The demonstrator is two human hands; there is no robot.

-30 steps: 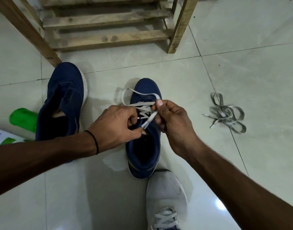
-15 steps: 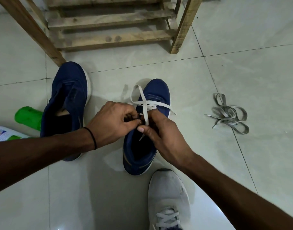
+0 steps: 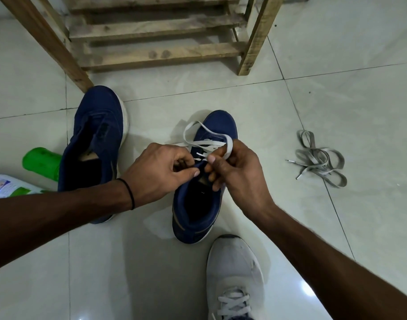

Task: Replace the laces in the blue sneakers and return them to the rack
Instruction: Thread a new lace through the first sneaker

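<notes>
Blue sneaker (image 3: 218, 125), toe toward rack (image 3: 161, 53), lace (image 3: 207, 142) across eyelets

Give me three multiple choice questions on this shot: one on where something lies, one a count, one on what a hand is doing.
1. Relative to the middle sneaker, the grey laces lie:
A) to its left
B) to its right, on the floor
C) inside it

2. Blue sneakers in view:
A) two
B) one
C) three

3. The right hand:
A) lies flat
B) hangs empty
C) grips the white lace

Answers:
1. B: the pile sits on tile past that sneaker's right side.
2. A: the middle sneaker and the left sneaker.
3. C: its fingers curl round the lace's loop.
</notes>
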